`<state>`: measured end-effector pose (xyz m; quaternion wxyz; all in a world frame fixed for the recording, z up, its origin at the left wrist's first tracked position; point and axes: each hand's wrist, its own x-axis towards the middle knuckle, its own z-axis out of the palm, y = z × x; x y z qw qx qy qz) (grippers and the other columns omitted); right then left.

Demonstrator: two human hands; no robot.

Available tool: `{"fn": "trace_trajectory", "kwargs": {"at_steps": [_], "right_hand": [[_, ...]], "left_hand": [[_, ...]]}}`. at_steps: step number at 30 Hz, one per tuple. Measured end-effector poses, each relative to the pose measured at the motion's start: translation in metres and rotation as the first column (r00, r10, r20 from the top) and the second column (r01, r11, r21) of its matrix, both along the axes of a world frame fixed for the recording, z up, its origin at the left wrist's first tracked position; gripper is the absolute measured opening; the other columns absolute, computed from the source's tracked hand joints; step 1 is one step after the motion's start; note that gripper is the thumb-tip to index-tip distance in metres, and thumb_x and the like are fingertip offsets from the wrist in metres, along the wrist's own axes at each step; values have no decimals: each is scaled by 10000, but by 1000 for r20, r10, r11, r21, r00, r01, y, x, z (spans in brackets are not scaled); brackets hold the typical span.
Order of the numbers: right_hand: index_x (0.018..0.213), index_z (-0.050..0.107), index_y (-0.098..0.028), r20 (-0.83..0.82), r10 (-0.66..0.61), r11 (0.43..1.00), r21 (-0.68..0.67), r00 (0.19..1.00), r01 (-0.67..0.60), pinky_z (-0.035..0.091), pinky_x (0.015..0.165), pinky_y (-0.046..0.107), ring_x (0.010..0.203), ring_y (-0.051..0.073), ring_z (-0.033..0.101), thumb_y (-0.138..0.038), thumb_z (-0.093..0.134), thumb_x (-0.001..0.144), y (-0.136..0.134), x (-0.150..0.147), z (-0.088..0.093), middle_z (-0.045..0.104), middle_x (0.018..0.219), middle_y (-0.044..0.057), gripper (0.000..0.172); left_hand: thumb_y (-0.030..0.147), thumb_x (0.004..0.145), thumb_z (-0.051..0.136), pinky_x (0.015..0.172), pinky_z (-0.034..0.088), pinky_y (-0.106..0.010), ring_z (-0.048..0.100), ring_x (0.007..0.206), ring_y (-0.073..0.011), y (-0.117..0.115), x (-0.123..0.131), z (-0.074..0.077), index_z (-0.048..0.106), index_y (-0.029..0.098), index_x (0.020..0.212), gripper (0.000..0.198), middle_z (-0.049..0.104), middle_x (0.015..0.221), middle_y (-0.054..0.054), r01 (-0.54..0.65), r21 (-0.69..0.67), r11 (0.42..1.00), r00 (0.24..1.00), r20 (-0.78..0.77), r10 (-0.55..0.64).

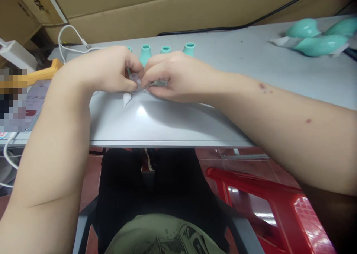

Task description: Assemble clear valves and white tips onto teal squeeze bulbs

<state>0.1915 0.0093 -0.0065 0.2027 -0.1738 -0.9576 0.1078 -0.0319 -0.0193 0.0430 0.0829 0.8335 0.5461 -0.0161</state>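
My left hand is closed, thumb and fingers pinching a small, clear, crumpled piece of plastic above the grey table. Right beside it my right hand is closed too, its fingertips at the same clear piece; much of that piece is hidden by the fingers. A small white scrap sticks out just below my left thumb. Behind the hands several teal bottle-shaped pieces stand in a row, their open round necks up, such as this teal piece and the rightmost teal piece. Their lower parts are covered by my hands.
Rounded teal pieces with white wrapping lie at the table's back right. A black cable runs along the cardboard behind. To the left are a phone, a yellow tool and a white cable. A red stool stands below right.
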Motion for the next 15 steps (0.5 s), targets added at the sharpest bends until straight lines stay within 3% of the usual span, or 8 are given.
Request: {"fn": "trace_trajectory", "kwargs": {"at_steps": [6, 15], "right_hand": [[994, 782, -224, 3, -5, 1000, -12, 1000, 5, 490, 931, 354, 1001, 213, 667, -173, 563, 951, 0, 0, 0, 742, 1151, 68, 229], [996, 782, -228, -6, -17, 1000, 0, 1000, 17, 497, 938, 359, 1001, 217, 673, -170, 558, 953, 0, 0, 1, 755, 1132, 63, 235]], "left_hand": [[311, 833, 696, 681, 391, -284, 599, 662, -143, 0, 0, 2, 824, 266, 1096, 295, 720, 810, 57, 7, -16, 1000, 1000, 16, -7], [361, 849, 676, 648, 359, -277, 566, 652, -136, 3, -3, -1, 784, 267, 1021, 223, 692, 801, 58, 69, -4, 998, 995, 69, -69]]}}
